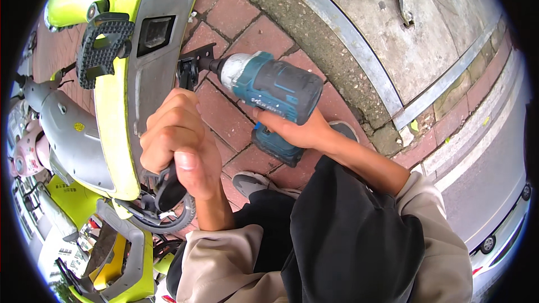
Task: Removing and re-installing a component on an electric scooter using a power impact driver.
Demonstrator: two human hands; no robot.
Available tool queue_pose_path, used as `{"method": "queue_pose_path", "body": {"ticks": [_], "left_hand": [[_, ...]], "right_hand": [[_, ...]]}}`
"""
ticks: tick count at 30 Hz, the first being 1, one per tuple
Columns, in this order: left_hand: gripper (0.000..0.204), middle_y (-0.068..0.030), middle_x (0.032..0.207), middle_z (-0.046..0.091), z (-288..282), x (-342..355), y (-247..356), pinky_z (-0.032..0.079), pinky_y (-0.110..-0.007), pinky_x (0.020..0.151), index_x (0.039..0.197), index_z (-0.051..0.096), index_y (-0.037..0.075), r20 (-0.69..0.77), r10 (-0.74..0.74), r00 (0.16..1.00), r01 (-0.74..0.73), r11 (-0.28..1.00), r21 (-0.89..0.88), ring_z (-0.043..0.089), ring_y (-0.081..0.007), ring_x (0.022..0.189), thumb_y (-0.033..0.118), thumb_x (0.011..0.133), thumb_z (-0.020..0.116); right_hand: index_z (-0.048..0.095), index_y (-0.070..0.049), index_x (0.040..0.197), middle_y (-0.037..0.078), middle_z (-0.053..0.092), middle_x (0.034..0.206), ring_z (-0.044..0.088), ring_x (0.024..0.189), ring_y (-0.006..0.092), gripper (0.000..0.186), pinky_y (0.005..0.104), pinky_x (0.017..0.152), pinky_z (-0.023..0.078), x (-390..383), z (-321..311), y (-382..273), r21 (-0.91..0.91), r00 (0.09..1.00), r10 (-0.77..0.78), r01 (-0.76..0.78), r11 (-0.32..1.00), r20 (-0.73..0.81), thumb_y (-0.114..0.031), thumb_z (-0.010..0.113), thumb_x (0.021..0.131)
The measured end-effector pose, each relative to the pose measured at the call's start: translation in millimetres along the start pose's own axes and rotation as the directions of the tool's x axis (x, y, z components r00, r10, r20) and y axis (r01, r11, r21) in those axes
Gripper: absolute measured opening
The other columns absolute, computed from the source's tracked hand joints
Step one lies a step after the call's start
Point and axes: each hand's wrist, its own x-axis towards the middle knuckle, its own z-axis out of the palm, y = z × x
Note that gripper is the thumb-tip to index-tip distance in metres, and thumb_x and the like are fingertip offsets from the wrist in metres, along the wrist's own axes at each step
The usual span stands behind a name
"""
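My right hand [292, 129] is closed round the handle of a teal and black cordless impact driver [275, 84]. The driver's nose points left and meets a black metal bracket with holes [203, 55], beside the grey and yellow-green bike body [149, 73]. In my left hand [182, 146], the fingers wrap round a black bar-shaped part [168, 188]. Its rounded lower end shows below the fist, and black metal above the fist runs up toward the bracket. Whether the bar and bracket are one piece, I cannot tell.
A black pedal [104, 50] juts from the bike body on the left. More parked bikes and a grey scooter [73, 134] stand beyond it. Red paving bricks [230, 14] lie underneath, with a metal-edged concrete slab [426, 28] at upper right. A white car [502, 252] is at far right.
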Motion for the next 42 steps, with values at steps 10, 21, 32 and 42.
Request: {"method": "queue_pose_path", "body": {"ticks": [10,21,32,42], "left_hand": [[0.028,-0.0072,0.051,0.044,-1,41,-26,0.033,-0.032,0.046,0.054,0.043,0.002,0.536,0.065,0.842,-0.267,0.913,0.308,0.044,-0.0217,0.044,0.011,0.072,0.063],[0.028,-0.0059,0.051,0.046,-21,56,-39,0.033,-0.031,0.045,0.054,0.042,0.003,0.504,0.062,0.861,-0.215,0.943,0.252,0.044,-0.0205,0.042,0.009,0.073,0.062],[0.031,-0.0052,0.051,0.038,-29,64,-33,0.026,-0.033,0.046,0.056,0.041,0.002,0.557,0.052,0.829,-0.177,0.969,0.173,0.037,-0.0203,0.044,0.014,0.074,0.064],[0.028,-0.0062,0.052,0.040,-25,60,-36,0.026,-0.032,0.046,0.056,0.042,0.001,0.511,0.039,0.859,-0.176,0.959,0.223,0.038,-0.0201,0.044,0.013,0.071,0.062]], "right_hand": [[0.058,0.002,0.108,0.004,0.057,0.074,0.053,0.063,0.0123,0.019,0.0278,0.060,0.046,52,68,40,0.842,0.955,0.249,-0.264,0.471,0.160,-0.004,0.057,0.090],[0.053,0.001,0.105,0.004,0.052,0.069,0.050,0.060,0.0132,0.013,0.0295,0.060,0.045,70,68,36,0.878,0.949,0.140,-0.313,0.363,0.281,-0.006,0.053,0.093],[0.053,0.000,0.107,0.003,0.053,0.068,0.051,0.060,0.0122,0.015,0.0275,0.059,0.044,71,79,58,0.859,0.942,0.153,-0.335,0.386,0.298,-0.006,0.056,0.094],[0.056,-0.001,0.098,0.003,0.054,0.069,0.051,0.058,0.0118,0.008,0.0265,0.056,0.043,73,64,39,0.801,0.966,0.145,-0.260,0.540,0.216,-0.004,0.060,0.091]]}}
